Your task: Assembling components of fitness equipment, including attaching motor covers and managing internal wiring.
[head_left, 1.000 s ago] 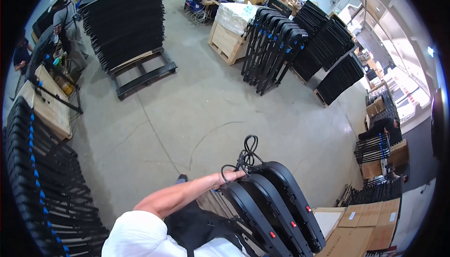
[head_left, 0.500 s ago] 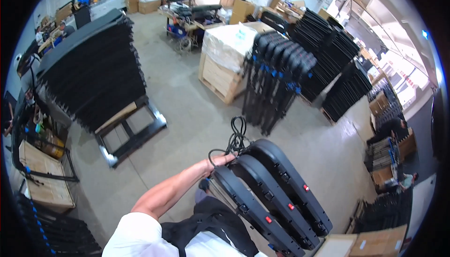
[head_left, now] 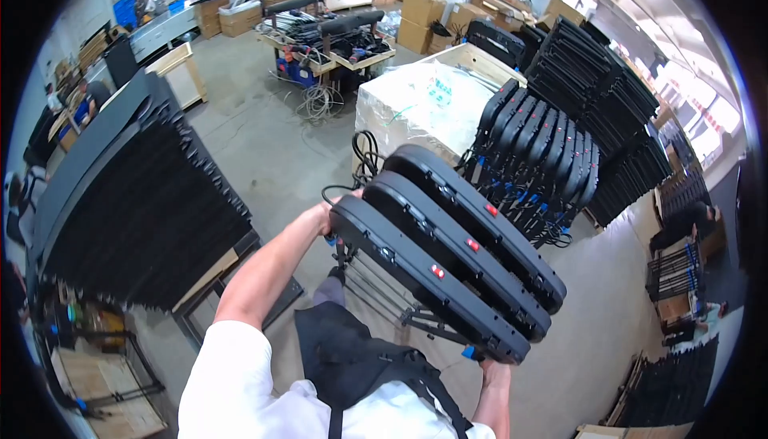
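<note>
Your right hand [head_left: 496,371] now shows beneath the near end of the three black red-switched housings [head_left: 484,256], its grip hidden; your left hand [head_left: 328,212] curls around their far end, beside a looped cable [head_left: 364,168]. Both ends are now attended, and similar housings [head_left: 544,139] stand closer beyond your hands.

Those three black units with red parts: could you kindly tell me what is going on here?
A person in a black apron has three black units side by side. The left hand grips their far end by a looped black cable; the right hand is at the near end, fingers hidden. Beyond, to the right, similar units stand in a row beside a plastic-wrapped crate, and black boards are stacked to the left.
</note>
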A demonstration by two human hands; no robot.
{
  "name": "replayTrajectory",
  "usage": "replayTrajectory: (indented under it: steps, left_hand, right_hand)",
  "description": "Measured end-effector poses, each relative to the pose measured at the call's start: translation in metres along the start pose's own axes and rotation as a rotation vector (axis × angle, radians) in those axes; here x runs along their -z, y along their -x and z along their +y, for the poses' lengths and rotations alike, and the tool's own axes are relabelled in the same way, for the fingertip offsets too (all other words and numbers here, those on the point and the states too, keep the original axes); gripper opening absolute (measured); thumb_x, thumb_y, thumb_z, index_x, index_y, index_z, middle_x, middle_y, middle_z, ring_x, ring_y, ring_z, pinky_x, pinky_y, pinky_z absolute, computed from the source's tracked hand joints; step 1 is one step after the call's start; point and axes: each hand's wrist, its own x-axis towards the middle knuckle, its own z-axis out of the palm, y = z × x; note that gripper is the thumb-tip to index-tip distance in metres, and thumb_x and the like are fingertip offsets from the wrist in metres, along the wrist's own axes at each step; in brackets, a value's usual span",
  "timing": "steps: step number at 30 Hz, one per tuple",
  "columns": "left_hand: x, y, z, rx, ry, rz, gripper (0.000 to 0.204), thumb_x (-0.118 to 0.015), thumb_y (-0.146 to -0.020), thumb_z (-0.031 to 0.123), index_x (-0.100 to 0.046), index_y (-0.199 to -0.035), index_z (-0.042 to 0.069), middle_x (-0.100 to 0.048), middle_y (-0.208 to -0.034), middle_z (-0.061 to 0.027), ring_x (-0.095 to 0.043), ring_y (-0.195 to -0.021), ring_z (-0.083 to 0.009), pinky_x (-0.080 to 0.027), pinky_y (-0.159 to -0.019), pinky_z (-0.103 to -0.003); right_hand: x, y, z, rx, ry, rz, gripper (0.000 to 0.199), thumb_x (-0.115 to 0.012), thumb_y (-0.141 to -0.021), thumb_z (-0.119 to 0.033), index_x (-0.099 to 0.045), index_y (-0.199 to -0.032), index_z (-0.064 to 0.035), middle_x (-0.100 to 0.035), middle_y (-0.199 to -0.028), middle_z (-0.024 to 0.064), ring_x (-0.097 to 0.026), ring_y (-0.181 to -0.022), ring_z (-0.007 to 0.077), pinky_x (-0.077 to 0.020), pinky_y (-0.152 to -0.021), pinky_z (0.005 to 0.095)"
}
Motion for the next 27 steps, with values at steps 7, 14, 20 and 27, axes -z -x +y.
replayTrajectory:
  steps: [7,14,20,27]
  left_hand:
    - [0.184,-0.151,0.116,0.044,-0.112,0.120,0.048,-0.047,-0.100,0.060,-0.068,-0.109,0.017,-0.072,-0.084,-0.0032,-0.067,-0.062,-0.0190,-0.051,-0.043,-0.038]
    - [0.272,-0.227,0.205,0.212,-0.145,0.209,0.037,-0.055,-0.103,0.049,-0.068,-0.103,0.015,-0.070,-0.082,-0.0069,-0.067,-0.068,-0.0244,-0.053,-0.052,-0.040]
    - [0.356,-0.300,0.215,0.196,-0.271,0.185,0.031,-0.060,-0.101,0.042,-0.069,-0.105,0.013,-0.072,-0.083,-0.0082,-0.069,-0.069,-0.0258,-0.054,-0.051,-0.042]
    - [0.362,-0.397,0.235,0.247,-0.311,0.124,0.021,-0.068,-0.095,0.027,-0.072,-0.105,0.009,-0.074,-0.091,-0.0120,-0.071,-0.069,-0.0292,-0.057,-0.051,-0.048]
  right_hand:
    - [-0.200,-0.139,0.051,0.018,0.005,-0.169,0.043,-0.057,-0.105,-0.041,-0.062,-0.135,-0.0101,-0.071,-0.125,0.0123,-0.069,-0.109,0.0292,-0.0600,-0.085,0.0488]
    - [-0.328,-0.234,0.069,-0.096,0.018,-0.085,0.041,-0.059,-0.103,-0.045,-0.065,-0.130,-0.0153,-0.074,-0.119,0.0081,-0.071,-0.102,0.0272,-0.0611,-0.076,0.0487]
    - [-0.395,-0.294,0.068,-0.116,-0.023,-0.154,0.046,-0.056,-0.105,-0.043,-0.060,-0.141,-0.0144,-0.070,-0.133,0.0095,-0.069,-0.115,0.0281,-0.0607,-0.091,0.0472]
    - [-0.421,-0.352,0.051,-0.085,-0.013,-0.070,0.052,-0.054,-0.103,-0.050,-0.059,-0.142,-0.0160,-0.067,-0.136,0.0093,-0.066,-0.119,0.0286,-0.0571,-0.096,0.0520]
